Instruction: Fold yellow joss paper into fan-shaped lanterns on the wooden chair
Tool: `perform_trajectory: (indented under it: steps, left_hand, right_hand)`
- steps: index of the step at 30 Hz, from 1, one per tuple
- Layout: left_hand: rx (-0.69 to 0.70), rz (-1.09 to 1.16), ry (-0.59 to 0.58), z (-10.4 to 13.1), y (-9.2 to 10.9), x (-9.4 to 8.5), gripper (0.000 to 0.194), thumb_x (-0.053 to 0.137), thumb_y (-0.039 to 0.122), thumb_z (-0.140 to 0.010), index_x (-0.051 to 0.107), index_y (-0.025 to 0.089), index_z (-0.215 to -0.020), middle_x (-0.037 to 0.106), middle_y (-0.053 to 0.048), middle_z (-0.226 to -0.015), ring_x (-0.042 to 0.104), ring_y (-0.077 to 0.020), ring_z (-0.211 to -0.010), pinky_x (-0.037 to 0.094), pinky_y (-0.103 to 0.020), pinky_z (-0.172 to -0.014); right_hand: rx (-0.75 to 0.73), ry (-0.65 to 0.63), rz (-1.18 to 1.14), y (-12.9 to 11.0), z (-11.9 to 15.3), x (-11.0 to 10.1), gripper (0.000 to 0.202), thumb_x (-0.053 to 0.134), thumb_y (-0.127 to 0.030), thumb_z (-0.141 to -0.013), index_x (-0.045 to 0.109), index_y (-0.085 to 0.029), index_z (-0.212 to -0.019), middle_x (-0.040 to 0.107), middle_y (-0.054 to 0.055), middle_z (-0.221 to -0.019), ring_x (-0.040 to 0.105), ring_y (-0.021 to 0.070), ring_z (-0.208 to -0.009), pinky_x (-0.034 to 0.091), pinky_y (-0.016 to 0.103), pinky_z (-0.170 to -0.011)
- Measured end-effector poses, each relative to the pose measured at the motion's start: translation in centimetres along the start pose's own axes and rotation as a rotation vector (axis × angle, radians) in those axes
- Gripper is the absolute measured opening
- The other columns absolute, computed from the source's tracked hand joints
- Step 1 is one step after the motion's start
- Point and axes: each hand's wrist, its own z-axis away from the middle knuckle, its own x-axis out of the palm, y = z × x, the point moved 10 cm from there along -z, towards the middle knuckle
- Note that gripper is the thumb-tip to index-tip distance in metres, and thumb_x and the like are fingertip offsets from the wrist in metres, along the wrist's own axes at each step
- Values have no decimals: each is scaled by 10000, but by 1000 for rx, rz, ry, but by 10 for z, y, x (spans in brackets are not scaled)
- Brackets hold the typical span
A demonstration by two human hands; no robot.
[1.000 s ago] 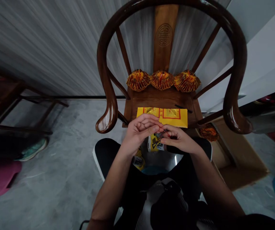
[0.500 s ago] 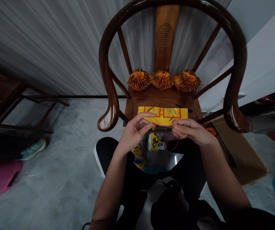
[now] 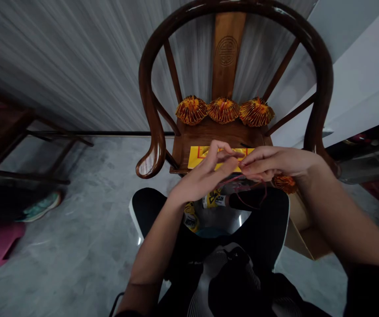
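A thin red string (image 3: 247, 204) hangs in a loose loop below my hands, above my lap. My right hand (image 3: 271, 163) is closed, its thumb and fingertips pinched on the string. My left hand (image 3: 207, 174) meets it fingertip to fingertip, index finger bent and thumb stretched toward the right hand; it also seems to pinch the string, though the exact grip is hidden. Behind and under the fingers, yellow paper (image 3: 194, 159) with red frames and gold patches lies at the front of the wooden chair seat (image 3: 184, 141). My hands cover much of it.
Three folded gold-and-red paper fans (image 3: 223, 110) stand in a row at the back of the seat. Curved chair arms (image 3: 152, 154) rise on both sides. A cardboard box (image 3: 303, 229) sits on the floor at right, with another folded paper piece (image 3: 285, 183) near it.
My hands have come together over the paper, the left moving right and up. The red string now hangs in a wider loop. My right forearm has swung outward.
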Motion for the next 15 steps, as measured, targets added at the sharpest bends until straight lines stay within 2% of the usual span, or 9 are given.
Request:
perform_trajectory:
  steps: [3,5,10,15]
  left_hand:
    - [-78,89,-29,-4,-8,13,486,767,596,-1000,427,273,-1126,790,-38,-1015,811,-210,-988,614,-339,-894]
    - [-94,192,-54,-7,-10,21,483,770,559,-1007,391,279,-1113,798,-25,-950,834,-214,-913,633,-338,-856]
    - [-185,317,-150,-10,-15,35,464,755,523,-1031,419,285,-1245,841,-59,-1003,856,-237,-919,651,-348,-832]
    - [-256,483,-200,-8,-25,45,484,787,471,-1023,479,253,-1327,850,-78,-999,849,-233,-902,656,-359,-831]
  right_hand:
    - [62,2,91,-9,7,-7,479,810,-610,-950,681,-175,-795,406,-74,-631,250,54,-535,169,269,-471]
    - [91,4,158,-15,11,-13,482,797,-637,-950,726,-178,-823,405,-68,-623,249,62,-534,167,282,-468]
    - [145,-6,284,-25,15,-23,549,797,-704,-920,715,-195,-730,437,-38,-612,282,77,-539,178,300,-462]
    - [211,-104,378,-25,14,-26,550,808,-654,-935,662,-202,-657,423,-44,-586,284,70,-526,196,281,-454]
